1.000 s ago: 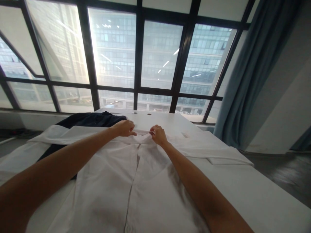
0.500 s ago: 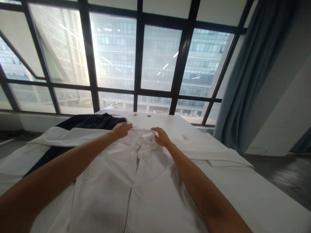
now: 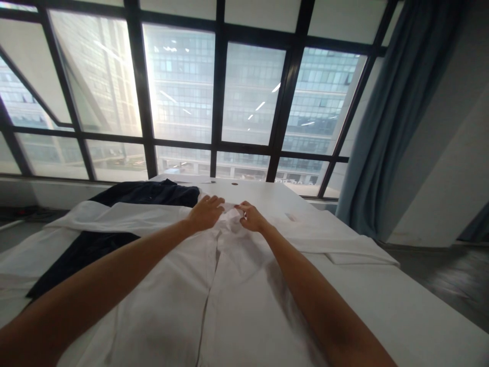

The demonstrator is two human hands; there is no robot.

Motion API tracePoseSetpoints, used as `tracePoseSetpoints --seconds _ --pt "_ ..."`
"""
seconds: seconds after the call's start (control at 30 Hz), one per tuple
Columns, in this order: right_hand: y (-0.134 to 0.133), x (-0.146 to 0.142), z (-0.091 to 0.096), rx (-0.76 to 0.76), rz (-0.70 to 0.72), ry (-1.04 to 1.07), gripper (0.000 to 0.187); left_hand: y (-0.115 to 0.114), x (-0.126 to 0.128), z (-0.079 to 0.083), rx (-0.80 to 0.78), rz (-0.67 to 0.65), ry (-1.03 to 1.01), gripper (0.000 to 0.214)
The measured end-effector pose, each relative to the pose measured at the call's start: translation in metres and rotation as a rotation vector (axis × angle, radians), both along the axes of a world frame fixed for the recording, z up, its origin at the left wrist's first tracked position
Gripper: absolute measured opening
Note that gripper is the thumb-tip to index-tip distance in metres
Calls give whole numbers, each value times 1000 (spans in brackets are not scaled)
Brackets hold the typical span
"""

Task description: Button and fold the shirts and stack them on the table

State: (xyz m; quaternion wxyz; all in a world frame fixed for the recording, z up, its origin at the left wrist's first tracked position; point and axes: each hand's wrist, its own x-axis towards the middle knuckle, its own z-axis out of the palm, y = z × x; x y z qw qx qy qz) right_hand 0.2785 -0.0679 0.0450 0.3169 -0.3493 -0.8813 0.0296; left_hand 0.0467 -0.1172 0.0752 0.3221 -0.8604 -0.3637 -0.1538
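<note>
A white shirt (image 3: 237,300) lies flat and front-up on a white table (image 3: 401,300). Its long axis runs straight away from the person, marked by the button placket (image 3: 208,295) from the near hem to the collar (image 3: 230,213) at the far end. Both arms reach along that axis, one on each side of the placket, so the collar sits at the end of the reach and about equally close to both hands.

The right hand (image 3: 252,219) is on the collar's right side with its fingers curled in, thumb and forefinger closed on a small raised bunch of cloth. The left hand (image 3: 205,213) lies over the collar's left side, fingers half extended toward the bunch. At this distance it is not possible to tell whether it grips or only presses.

The cloth looks thin and soft, with light creases near the collar. The sleeves (image 3: 336,244) spread outward to either side of the shirt. Beyond the shirt's left shoulder a dark navy garment (image 3: 148,192) lies crumpled and partly tucked beneath the left sleeve. Past the collar stands a black-framed window (image 3: 252,92), and to the shirt's far right hangs a blue-grey curtain (image 3: 397,117).
</note>
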Motion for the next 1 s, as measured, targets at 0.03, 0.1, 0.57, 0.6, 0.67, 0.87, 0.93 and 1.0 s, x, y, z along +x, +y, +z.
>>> tracePoseSetpoints --seconds 0.03,0.1,0.57,0.6,0.67,0.87,0.93,1.0 --pt "0 -1 1 -8 1 48 58 -4 12 -4 -24 -5 0 26" --pt "3 -2 3 -26 -12 140 58 -8 34 -14 -80 26 -33 36" --pt "-11 15 13 257 -395 -321 30 21 30 -30 -19 163 69 22" --pt "-12 16 13 265 -424 -346 31 23 26 -30 -39 158 72 22" --pt "-12 16 14 250 -458 -362 34 25 19 -27 -76 131 68 21" --pt "-5 17 15 132 -409 -215 42 36 -21 1 -64 -31 -43 38" --pt "-2 18 19 116 -348 -190 43 48 -41 8 -140 -22 -65 43" --pt "2 18 25 104 -263 -215 44 64 -57 13 -280 20 -54 41"
